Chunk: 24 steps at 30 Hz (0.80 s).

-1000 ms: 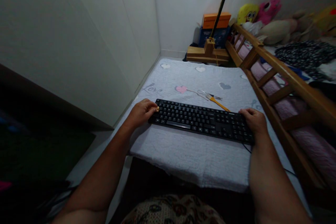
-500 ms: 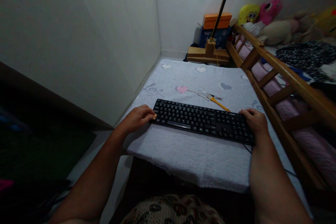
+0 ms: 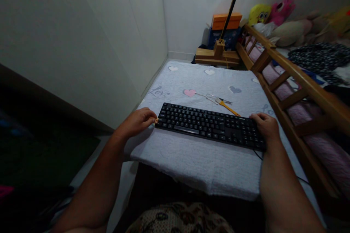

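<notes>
A black computer keyboard (image 3: 202, 122) lies at a slant across the cloth-covered table. At its left end, my left hand (image 3: 140, 119) is closed, pinching a small pale yellow-orange piece (image 3: 156, 120) against the keyboard's edge; its kind is too small to tell. My right hand (image 3: 265, 125) grips the keyboard's right end, thumb on top, the other fingers largely hidden. Behind the keyboard lie an orange-handled brush (image 3: 229, 108) and several thin tools (image 3: 216, 98), one of them dark-handled.
A pale cloth (image 3: 177, 153) with hearts covers the table. A wooden bed rail (image 3: 300, 76) runs along the right and a pale panel wall (image 3: 109, 36) along the left. Beyond the table stand a wooden pole base (image 3: 217, 56) and an orange box (image 3: 226, 21). The keyboard's cable (image 3: 257, 154) trails right.
My left hand has slid slightly left with the small piece, from the keyboard's left keys to its side edge. My right hand and the keyboard look unmoved.
</notes>
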Each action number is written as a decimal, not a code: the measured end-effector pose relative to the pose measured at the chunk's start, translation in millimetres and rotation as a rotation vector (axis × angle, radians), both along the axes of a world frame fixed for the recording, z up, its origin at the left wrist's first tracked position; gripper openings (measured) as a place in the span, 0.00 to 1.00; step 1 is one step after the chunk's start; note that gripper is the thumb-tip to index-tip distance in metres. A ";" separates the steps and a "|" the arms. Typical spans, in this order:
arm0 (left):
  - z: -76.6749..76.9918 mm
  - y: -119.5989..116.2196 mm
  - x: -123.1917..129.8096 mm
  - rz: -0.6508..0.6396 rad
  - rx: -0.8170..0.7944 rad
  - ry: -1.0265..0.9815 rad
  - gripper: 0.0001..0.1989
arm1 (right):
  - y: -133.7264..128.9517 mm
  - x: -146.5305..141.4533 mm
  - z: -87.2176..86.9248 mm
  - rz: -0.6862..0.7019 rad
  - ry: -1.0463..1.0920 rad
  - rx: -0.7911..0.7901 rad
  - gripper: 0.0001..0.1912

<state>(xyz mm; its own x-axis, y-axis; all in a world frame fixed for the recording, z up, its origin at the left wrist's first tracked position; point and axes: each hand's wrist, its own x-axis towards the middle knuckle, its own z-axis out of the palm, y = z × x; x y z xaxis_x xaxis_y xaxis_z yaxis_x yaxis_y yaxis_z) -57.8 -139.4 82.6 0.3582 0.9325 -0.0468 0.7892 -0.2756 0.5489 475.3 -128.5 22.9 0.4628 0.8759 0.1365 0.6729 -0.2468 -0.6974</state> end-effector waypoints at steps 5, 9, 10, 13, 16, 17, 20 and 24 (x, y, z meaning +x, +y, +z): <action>-8.3 2.4 20.6 0.020 0.082 -0.156 0.14 | 0.0 -0.3 1.2 0.004 -0.005 -0.005 0.17; -16.6 2.8 32.7 0.001 0.067 -0.180 0.11 | 0.2 0.3 0.2 0.004 0.005 -0.002 0.17; -18.1 2.7 33.3 0.002 0.063 -0.174 0.11 | 0.1 0.3 -0.1 0.001 0.006 0.000 0.16; -19.5 0.8 30.7 -0.011 0.029 -0.185 0.11 | -0.2 0.4 -1.1 0.000 0.011 0.008 0.16; -14.4 -2.9 25.8 -0.048 -0.039 -0.181 0.11 | -0.2 0.8 -2.1 0.006 0.018 0.014 0.16; -11.5 -4.2 24.4 -0.061 -0.064 -0.162 0.11 | -0.1 1.1 -2.5 0.005 0.017 0.013 0.16; -2.9 -6.4 21.5 -0.092 -0.115 -0.099 0.11 | 0.5 2.3 -3.6 0.003 0.002 0.006 0.16; -1.5 -0.4 20.4 -0.058 -0.070 -0.149 0.12 | 1.2 3.6 -4.8 0.013 0.001 0.019 0.17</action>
<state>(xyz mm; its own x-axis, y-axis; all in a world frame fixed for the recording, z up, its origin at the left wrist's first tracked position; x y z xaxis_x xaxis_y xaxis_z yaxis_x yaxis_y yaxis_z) -37.4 -139.8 81.0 0.4193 0.9063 -0.0531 0.6815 -0.2756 0.6780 479.0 -127.3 18.1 0.4513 0.8793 0.1523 0.6750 -0.2248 -0.7027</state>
